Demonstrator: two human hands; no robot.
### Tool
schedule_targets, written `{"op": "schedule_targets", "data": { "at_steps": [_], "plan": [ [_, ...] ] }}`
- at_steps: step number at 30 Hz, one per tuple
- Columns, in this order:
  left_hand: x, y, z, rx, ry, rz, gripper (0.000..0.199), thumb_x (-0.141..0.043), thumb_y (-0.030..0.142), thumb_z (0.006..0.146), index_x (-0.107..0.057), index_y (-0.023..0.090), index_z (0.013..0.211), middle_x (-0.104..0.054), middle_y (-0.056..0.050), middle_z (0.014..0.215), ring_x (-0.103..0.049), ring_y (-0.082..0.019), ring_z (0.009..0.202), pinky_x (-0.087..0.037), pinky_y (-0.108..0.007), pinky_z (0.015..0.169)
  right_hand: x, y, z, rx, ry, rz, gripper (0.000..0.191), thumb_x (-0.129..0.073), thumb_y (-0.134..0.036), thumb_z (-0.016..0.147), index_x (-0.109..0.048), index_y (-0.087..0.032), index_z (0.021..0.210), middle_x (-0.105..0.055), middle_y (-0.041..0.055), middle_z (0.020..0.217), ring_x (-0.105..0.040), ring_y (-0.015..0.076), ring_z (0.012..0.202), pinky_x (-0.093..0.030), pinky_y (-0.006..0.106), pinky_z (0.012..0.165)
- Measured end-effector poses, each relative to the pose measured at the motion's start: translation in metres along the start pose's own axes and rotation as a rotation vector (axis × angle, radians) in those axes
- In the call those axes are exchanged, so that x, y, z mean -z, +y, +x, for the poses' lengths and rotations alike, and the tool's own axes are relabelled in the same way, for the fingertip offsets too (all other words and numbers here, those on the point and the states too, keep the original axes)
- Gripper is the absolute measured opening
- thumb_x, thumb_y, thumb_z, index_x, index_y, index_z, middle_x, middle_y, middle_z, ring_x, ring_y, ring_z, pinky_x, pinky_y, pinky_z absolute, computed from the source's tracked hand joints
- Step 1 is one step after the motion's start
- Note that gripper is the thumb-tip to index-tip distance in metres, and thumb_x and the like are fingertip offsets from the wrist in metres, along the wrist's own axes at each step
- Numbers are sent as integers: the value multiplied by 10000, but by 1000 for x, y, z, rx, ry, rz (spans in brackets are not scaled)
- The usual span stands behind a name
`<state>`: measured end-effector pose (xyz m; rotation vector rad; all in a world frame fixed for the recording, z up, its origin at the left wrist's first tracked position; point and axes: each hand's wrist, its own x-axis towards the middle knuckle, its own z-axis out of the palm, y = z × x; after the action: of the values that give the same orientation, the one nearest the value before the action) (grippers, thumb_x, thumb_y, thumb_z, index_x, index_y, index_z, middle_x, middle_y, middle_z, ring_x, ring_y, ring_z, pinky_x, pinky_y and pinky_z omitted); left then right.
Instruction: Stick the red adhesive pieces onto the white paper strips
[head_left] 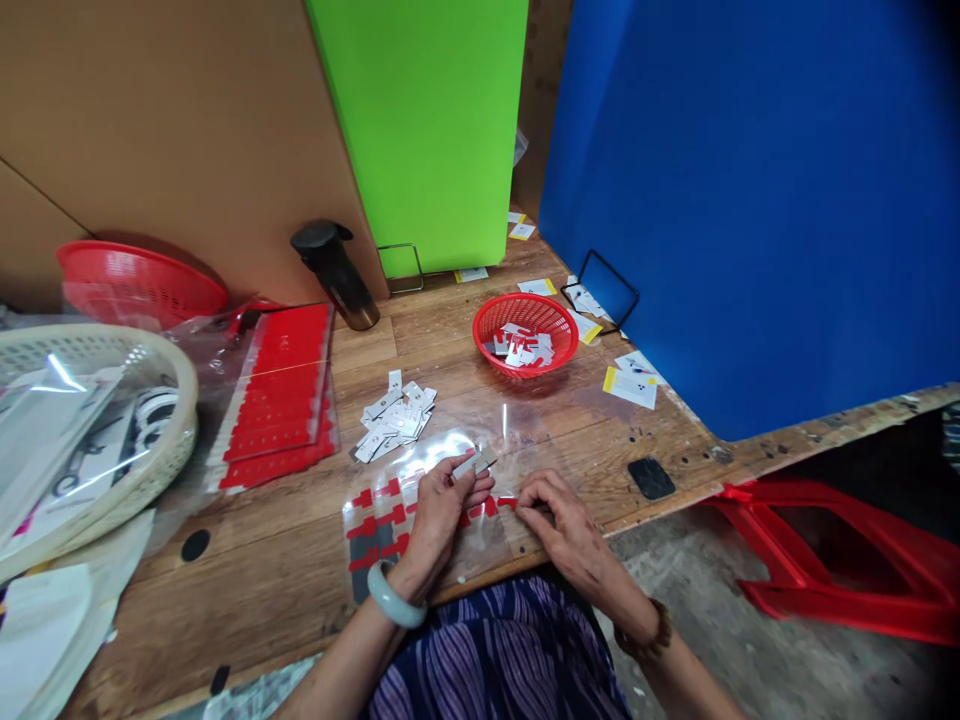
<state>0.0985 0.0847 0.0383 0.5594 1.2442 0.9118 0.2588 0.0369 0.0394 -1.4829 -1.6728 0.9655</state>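
My left hand is closed on a small flat silver-grey piece, held between thumb and fingers. Just to its right, my right hand pinches the end of a small red sticker piece. Beneath both hands lies a clear sheet with red T-shaped stickers in rows, partly hidden by my left hand and wrist. Beyond my left hand is a loose pile of small white-grey tags. Farther off, a red plastic basket holds more such pieces, some with red on them.
Stacked red sticker sheets lie left, near a dark bottle. A cream basket with bagged parts stands far left. Printed cards and a black pad lie right. Green and blue panels rise behind; a red stool stands below.
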Motion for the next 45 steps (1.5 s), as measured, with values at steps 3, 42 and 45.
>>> {"op": "schedule_targets", "data": {
  "at_steps": [3, 42, 45],
  "plan": [
    [1, 1, 1, 17, 3, -5, 271, -683, 148, 741, -586, 100, 989, -719, -116, 795, -706, -190, 724, -562, -269, 695, 7, -1, -3, -14, -88, 80, 140, -498, -141, 852, -504, -200, 726, -542, 21, 867, -510, 172, 872, -396, 313, 832],
    [13, 31, -32, 158, -164, -43, 237, -569, 62, 802, -575, 68, 1039, -721, -133, 803, -708, -180, 708, -565, -228, 654, -10, -32, 35, 10, 39, 177, 77, -520, -147, 806, -526, -197, 748, -539, -38, 708, -504, 117, 672, -384, 227, 639],
    [12, 31, -32, 159, -161, -25, 238, -574, 69, 802, -577, 63, 1041, -720, -138, 812, -706, -174, 697, -563, -220, 641, -10, -33, 35, 4, 43, 169, 83, -521, -137, 803, -526, -196, 745, -541, -40, 705, -506, 116, 676, -384, 227, 644]
  ]
}}
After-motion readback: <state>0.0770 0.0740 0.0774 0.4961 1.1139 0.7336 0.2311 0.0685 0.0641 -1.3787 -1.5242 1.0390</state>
